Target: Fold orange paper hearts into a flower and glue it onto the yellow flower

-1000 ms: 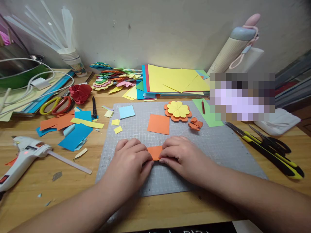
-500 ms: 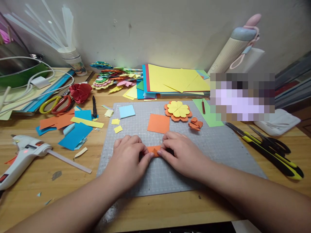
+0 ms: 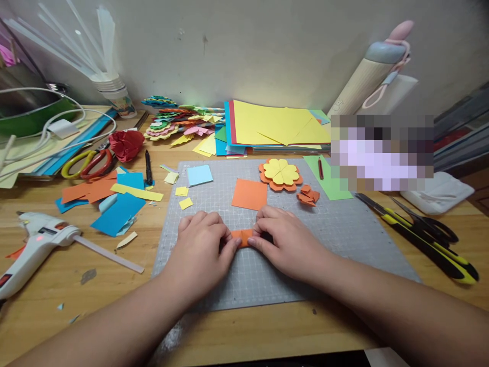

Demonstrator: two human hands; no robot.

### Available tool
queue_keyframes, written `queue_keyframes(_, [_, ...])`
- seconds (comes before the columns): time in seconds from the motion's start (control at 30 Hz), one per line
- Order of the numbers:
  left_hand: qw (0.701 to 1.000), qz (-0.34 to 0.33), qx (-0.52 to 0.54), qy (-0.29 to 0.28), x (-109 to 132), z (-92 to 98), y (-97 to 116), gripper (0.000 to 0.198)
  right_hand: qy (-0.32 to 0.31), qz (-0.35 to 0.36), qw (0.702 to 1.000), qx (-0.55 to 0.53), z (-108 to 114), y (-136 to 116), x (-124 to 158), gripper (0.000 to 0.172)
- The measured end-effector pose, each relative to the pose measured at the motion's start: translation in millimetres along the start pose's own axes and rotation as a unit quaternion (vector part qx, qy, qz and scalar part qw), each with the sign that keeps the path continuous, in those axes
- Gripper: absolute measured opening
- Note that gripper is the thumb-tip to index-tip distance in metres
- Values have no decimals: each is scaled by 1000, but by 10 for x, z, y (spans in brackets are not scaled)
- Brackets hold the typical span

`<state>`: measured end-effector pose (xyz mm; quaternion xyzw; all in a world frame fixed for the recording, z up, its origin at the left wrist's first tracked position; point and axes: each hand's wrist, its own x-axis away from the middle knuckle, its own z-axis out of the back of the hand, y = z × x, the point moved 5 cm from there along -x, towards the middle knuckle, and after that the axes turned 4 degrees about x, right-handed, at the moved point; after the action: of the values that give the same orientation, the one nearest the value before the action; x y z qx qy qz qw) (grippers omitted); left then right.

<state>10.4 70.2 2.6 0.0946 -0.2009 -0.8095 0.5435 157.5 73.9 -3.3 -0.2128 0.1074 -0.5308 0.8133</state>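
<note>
A small folded piece of orange paper (image 3: 244,238) is held low over the cutting mat (image 3: 324,265). My left hand (image 3: 204,244) pinches its left end between thumb and fingers, and my right hand (image 3: 284,239) pinches the right end the same way. The fingers cover both ends, so only the middle shows. Just beyond my hands lies a flat orange paper square (image 3: 250,194). A yellow and orange paper flower (image 3: 281,173) rests farther back, with a small folded orange paper piece (image 3: 307,195) to its right.
A glue gun (image 3: 42,239) lies at the left near coloured paper scraps (image 3: 118,214) and scissors (image 3: 91,162). At the right are a utility knife (image 3: 428,244) and black scissors (image 3: 431,224). Stacked coloured sheets (image 3: 278,122) and paper flowers (image 3: 171,122) line the wall.
The raised fold in the middle of the orange paper now looks flatter. Both hands keep their grip and have barely shifted.
</note>
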Motion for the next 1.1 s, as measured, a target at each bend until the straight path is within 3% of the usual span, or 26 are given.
queue_keyframes(0.83, [991, -23, -132, -4, -42, -17, 56, 37, -34, -24, 990, 131, -8, -83, -88, 20])
queue_keyframes(1.1, [995, -8, -100, -6, -80, 13, 38, 33, -33, -25, 991, 125, -10, -82, -107, 24])
